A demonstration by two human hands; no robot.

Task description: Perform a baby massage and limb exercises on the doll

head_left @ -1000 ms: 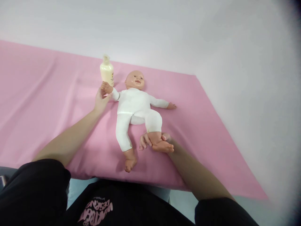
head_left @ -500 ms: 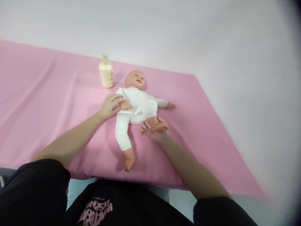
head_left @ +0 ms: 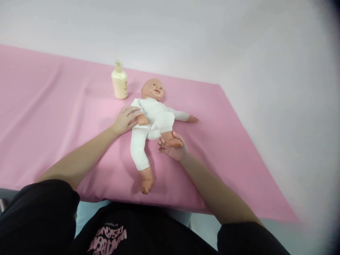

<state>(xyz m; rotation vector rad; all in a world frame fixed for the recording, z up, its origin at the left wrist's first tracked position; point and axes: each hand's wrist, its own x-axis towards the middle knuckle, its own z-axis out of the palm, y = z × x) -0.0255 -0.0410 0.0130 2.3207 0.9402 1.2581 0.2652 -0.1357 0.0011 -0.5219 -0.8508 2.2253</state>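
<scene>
Left hand (head_left: pixel 128 118) curls over the doll's (head_left: pixel 155 108) arm (head_left: pixel 142 120), right hand (head_left: pixel 177 148) clasps its ankle (head_left: pixel 167 136); its body runs up mid-frame.

White-bodied doll (head_left: pixel 155 110), cream bottle (head_left: pixel 120 84), plain pink sheet (head_left: pixel 223 148), black shirt (head_left: pixel 154 230) with pink lettering (head_left: pixel 109 241)

A pale yellow bottle (head_left: pixel 120 84) upright on a creased pink sheet (head_left: pixel 225 141).
</scene>
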